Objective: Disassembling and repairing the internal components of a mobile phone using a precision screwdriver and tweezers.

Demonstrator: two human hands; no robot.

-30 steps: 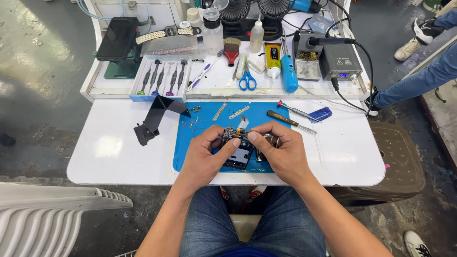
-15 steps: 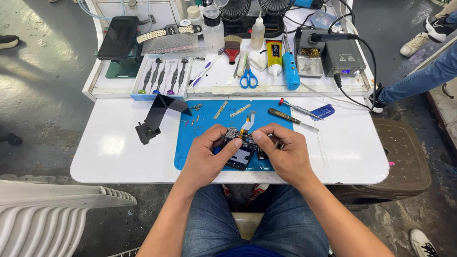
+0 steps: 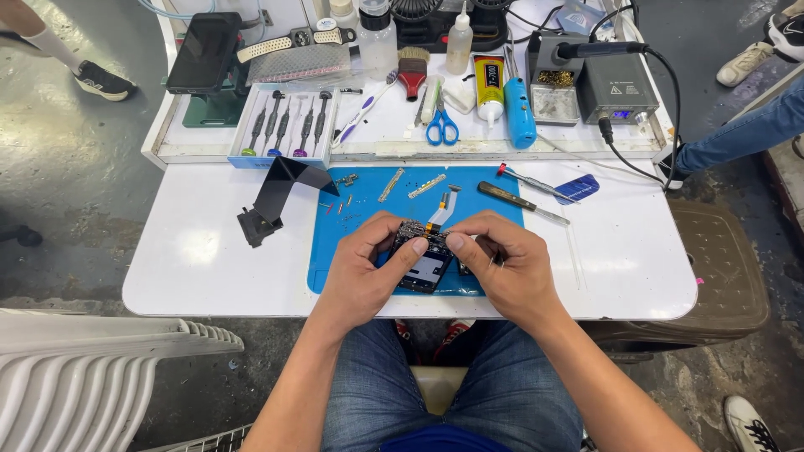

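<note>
An opened phone (image 3: 425,261) with its circuit board bared lies over the blue work mat (image 3: 368,201). My left hand (image 3: 364,266) grips its left side, thumb on top. My right hand (image 3: 501,261) holds its right side, thumb and forefinger pressing near the board's top edge. A flex cable (image 3: 442,209) runs from the phone's top toward the back of the mat. Small metal parts and screws (image 3: 392,184) lie scattered on the mat beyond my hands.
A screwdriver (image 3: 523,201) and tweezers (image 3: 526,178) lie right of the mat on the white table (image 3: 201,251). A black folded stand (image 3: 276,197) sits left. Behind: a screwdriver rack (image 3: 285,130), scissors (image 3: 440,127), glue tube (image 3: 489,88), soldering station (image 3: 615,88). Another person's legs are at right.
Both hands stay on the phone in the same grip; only the view has shifted slightly.
</note>
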